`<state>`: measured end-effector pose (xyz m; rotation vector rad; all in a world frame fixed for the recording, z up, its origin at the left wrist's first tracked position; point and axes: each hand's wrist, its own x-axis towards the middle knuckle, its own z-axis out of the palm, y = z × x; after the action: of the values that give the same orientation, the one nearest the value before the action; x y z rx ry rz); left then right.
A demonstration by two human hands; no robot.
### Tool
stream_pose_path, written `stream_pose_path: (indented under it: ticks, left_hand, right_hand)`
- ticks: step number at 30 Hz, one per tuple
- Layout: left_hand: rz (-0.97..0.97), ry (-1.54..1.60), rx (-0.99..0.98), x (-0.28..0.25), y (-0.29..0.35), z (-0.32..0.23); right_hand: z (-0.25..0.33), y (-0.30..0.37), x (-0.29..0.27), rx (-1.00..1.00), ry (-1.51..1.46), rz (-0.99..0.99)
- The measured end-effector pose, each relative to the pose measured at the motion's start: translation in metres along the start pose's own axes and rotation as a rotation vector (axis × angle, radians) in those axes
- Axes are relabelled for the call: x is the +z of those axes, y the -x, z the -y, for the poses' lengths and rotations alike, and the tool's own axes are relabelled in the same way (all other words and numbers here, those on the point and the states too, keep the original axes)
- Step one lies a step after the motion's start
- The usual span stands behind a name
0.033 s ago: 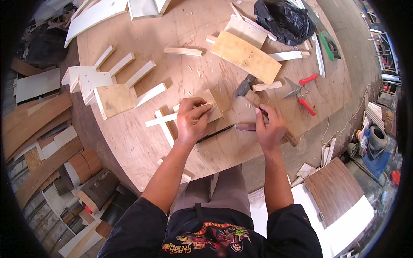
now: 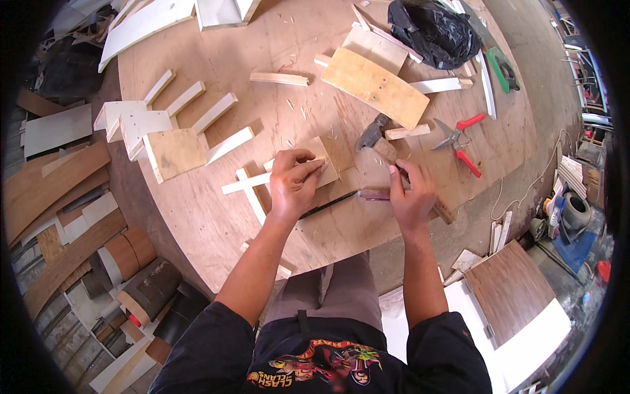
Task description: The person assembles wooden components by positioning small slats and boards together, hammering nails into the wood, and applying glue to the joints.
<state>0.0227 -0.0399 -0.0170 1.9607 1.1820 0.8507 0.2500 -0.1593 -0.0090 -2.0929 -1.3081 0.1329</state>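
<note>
Fingers (image 2: pixel 303 159) of the left hand (image 2: pixel 294 186) curl down together, pinching the near end of a thin pale wood strip (image 2: pixel 247 183) and pressing it flat against a small plywood block (image 2: pixel 331 159) on the round plywood worktop (image 2: pixel 216 217); the strip runs away from those fingers toward the person's left, crossing a second pale strip (image 2: pixel 252 199); fingers (image 2: pixel 396 178) of the right hand (image 2: pixel 411 196) are bunched together just to the right, tips closed on something too small to make out, resting by a wooden hammer handle (image 2: pixel 443 211); the hammer's dark metal head (image 2: pixel 371 133) lies just beyond both hands; a dark pencil-like stick (image 2: pixel 328 204) lies between the two wrists, nearer the body; further right of the right fingers sit red-handled pliers (image 2: pixel 459 145); beyond the hammer lies a larger tan plywood panel (image 2: pixel 375 87), and past it a crumpled black plastic bag (image 2: pixel 433 29) at the far edge; out to the left of the left fingers stands a square plywood piece (image 2: pixel 174 152) with several white-edged strips (image 2: pixel 214 113) fanned behind it; a short loose batten (image 2: pixel 279 79) lies farther off; below the worktop's left rim, stacked curved boards (image 2: pixel 59 190) rest on the floor.
</note>
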Motion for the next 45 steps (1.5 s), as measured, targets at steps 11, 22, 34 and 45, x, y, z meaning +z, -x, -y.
stream_pose_path:
  ticks: [11, 22, 34, 45]
  left_hand:
    - [0.031, -0.059, 0.051, -0.004, -0.003, -0.001]
    - [0.013, -0.030, 0.061, -0.001, -0.003, -0.001]
    - [-0.051, 0.000, 0.121, 0.002, -0.004, 0.002]
    - [-0.003, -0.015, 0.124, 0.000, -0.005, 0.000]
  right_hand:
    - [0.002, -0.001, 0.001, -0.010, -0.006, -0.008]
    - [0.002, 0.001, -0.001, 0.020, 0.058, 0.024]
    - [0.016, 0.002, -0.017, 0.008, 0.188, 0.189]
    - [0.065, 0.035, -0.033, -0.069, -0.203, 0.276]
